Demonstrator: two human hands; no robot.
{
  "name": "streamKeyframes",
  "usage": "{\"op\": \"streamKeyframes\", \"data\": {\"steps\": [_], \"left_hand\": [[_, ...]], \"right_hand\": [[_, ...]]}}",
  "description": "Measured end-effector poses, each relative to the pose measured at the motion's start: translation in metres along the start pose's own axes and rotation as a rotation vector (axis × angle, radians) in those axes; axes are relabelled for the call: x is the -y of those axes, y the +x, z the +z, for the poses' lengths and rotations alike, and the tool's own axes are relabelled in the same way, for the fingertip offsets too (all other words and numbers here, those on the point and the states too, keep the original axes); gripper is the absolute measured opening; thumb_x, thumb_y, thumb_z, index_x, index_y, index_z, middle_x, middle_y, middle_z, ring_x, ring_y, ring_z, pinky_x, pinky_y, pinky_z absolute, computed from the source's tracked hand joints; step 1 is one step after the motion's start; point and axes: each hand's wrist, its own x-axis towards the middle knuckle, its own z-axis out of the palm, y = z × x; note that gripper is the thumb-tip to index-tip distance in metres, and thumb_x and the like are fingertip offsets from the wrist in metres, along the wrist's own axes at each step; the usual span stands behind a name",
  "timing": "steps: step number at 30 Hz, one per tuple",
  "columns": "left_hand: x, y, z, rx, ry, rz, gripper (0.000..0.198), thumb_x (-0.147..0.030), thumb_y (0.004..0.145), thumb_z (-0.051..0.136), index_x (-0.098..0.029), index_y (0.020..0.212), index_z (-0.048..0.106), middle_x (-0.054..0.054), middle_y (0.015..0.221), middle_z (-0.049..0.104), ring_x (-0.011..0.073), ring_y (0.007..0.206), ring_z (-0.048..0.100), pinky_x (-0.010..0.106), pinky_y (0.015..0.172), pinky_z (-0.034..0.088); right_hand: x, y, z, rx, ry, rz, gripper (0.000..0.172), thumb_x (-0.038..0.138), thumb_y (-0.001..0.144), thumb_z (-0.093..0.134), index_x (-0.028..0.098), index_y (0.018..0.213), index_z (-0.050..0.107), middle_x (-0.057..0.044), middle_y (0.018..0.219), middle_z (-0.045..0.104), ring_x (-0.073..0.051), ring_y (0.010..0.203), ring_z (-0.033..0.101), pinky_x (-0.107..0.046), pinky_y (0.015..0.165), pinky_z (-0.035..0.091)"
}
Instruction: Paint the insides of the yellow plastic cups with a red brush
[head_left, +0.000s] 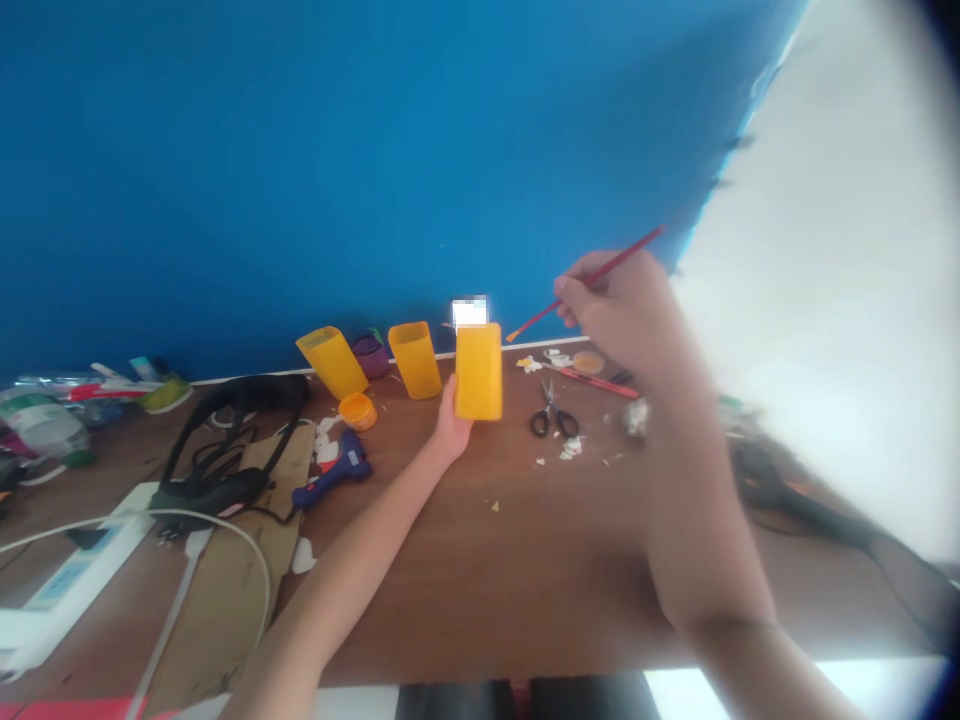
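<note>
My left hand (pixel 453 425) grips a yellow rectangular container (pixel 478 375) from its lower left, holding it up over the table; most of its fingers are hidden behind it. In my right hand (pixel 611 300) is a thin red paintbrush (pixel 616 259), pinched between thumb and fingers. The yellow-tipped bristles hang just right of the container's upper edge, apart from it. Two similar yellow containers, one tilted (pixel 334 362) and one more upright (pixel 415 362), stand by the wall. A small open pot of orange-yellow paint (pixel 358 411) sits in front of them.
Black-handled scissors (pixel 553 412) and paper scraps (pixel 571 449) lie right of centre, near a red pencil-like stick (pixel 600 382). Leftward are a blue glue gun (pixel 334 472), cardboard (pixel 232 590), a black headset-like strap (pixel 217 480), a white power strip (pixel 82 575) and cables. A blue wall (pixel 375 180) rises behind.
</note>
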Motion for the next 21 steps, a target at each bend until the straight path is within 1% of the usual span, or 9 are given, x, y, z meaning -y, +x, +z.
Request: {"op": "streamKeyframes", "data": {"steps": [2, 3, 7, 9, 10, 12, 17, 19, 21], "left_hand": [[0.0, 0.0, 0.0, -0.018, -0.01, -0.01, 0.043, -0.052, 0.093, 0.055, -0.022, 0.121, 0.066, 0.005, 0.116, 0.072, 0.0215, 0.108, 0.067, 0.029, 0.081, 0.054], [0.0, 0.0, 0.0, -0.03, -0.015, -0.016, 0.044, -0.052, 0.092, 0.055, -0.022, 0.123, 0.065, 0.005, 0.117, 0.072, 0.0222, 0.11, 0.066, 0.03, 0.082, 0.054], [0.0, 0.001, 0.002, -0.035, -0.013, -0.017, 0.047, -0.054, 0.092, 0.053, -0.021, 0.124, 0.065, 0.006, 0.115, 0.072, 0.0225, 0.107, 0.067, 0.031, 0.083, 0.054], [0.001, 0.002, 0.002, -0.021, 0.004, -0.008, 0.044, -0.053, 0.093, 0.052, -0.021, 0.12, 0.067, 0.005, 0.114, 0.073, 0.0214, 0.104, 0.068, 0.03, 0.083, 0.054], [0.002, 0.002, 0.002, -0.02, 0.01, -0.003, 0.043, -0.052, 0.094, 0.051, -0.021, 0.119, 0.067, 0.005, 0.113, 0.073, 0.0209, 0.103, 0.068, 0.03, 0.084, 0.053], [0.002, 0.002, 0.002, -0.034, 0.01, 0.003, 0.039, -0.049, 0.094, 0.052, -0.021, 0.117, 0.068, 0.004, 0.11, 0.074, 0.02, 0.103, 0.068, 0.029, 0.086, 0.052], [0.001, 0.0, 0.003, -0.049, -0.001, -0.03, 0.039, -0.051, 0.093, 0.054, -0.022, 0.114, 0.069, 0.004, 0.111, 0.073, 0.0198, 0.104, 0.067, 0.029, 0.083, 0.051], [0.0, 0.0, 0.003, -0.036, -0.002, -0.027, 0.039, -0.051, 0.093, 0.054, -0.021, 0.113, 0.069, 0.004, 0.112, 0.073, 0.02, 0.104, 0.067, 0.029, 0.082, 0.051], [-0.001, -0.001, 0.004, -0.038, -0.002, -0.026, 0.039, -0.051, 0.092, 0.055, -0.021, 0.113, 0.069, 0.004, 0.11, 0.073, 0.0197, 0.103, 0.067, 0.029, 0.082, 0.051]], "right_hand": [[0.005, -0.003, -0.005, 0.018, 0.013, 0.031, 0.016, 0.029, 0.085, 0.057, 0.021, 0.074, 0.064, -0.003, 0.065, 0.065, -0.017, 0.06, 0.06, -0.032, 0.059, 0.048], [0.008, -0.005, -0.007, 0.07, 0.046, 0.046, 0.017, 0.03, 0.085, 0.058, 0.021, 0.072, 0.064, -0.003, 0.065, 0.066, -0.016, 0.059, 0.06, -0.03, 0.057, 0.047], [0.017, -0.009, -0.009, 0.372, 0.142, 0.074, 0.019, 0.032, 0.085, 0.06, 0.021, 0.07, 0.064, -0.002, 0.063, 0.064, -0.014, 0.055, 0.057, -0.027, 0.052, 0.045], [0.017, -0.007, -0.005, 0.418, 0.138, 0.073, 0.021, 0.034, 0.086, 0.06, 0.021, 0.069, 0.063, -0.002, 0.063, 0.064, -0.014, 0.055, 0.058, -0.028, 0.053, 0.046], [0.015, -0.006, -0.002, 0.404, 0.137, 0.068, 0.021, 0.034, 0.086, 0.059, 0.021, 0.07, 0.062, -0.002, 0.063, 0.064, -0.015, 0.056, 0.058, -0.029, 0.054, 0.047], [0.01, -0.003, 0.003, 0.316, 0.136, 0.054, 0.02, 0.035, 0.086, 0.059, 0.021, 0.071, 0.063, -0.003, 0.065, 0.065, -0.017, 0.058, 0.059, -0.032, 0.057, 0.049], [0.0, 0.003, 0.01, -0.026, 0.097, 0.029, 0.015, 0.031, 0.087, 0.055, 0.021, 0.078, 0.064, -0.005, 0.068, 0.065, -0.021, 0.064, 0.062, -0.037, 0.064, 0.052], [-0.001, 0.004, 0.01, -0.096, 0.082, 0.036, 0.015, 0.032, 0.087, 0.055, 0.021, 0.08, 0.063, -0.005, 0.069, 0.065, -0.021, 0.064, 0.062, -0.038, 0.063, 0.052], [-0.001, 0.003, 0.008, -0.118, 0.09, 0.028, 0.015, 0.033, 0.086, 0.055, 0.021, 0.079, 0.063, -0.005, 0.069, 0.065, -0.021, 0.064, 0.062, -0.038, 0.061, 0.051]]}}
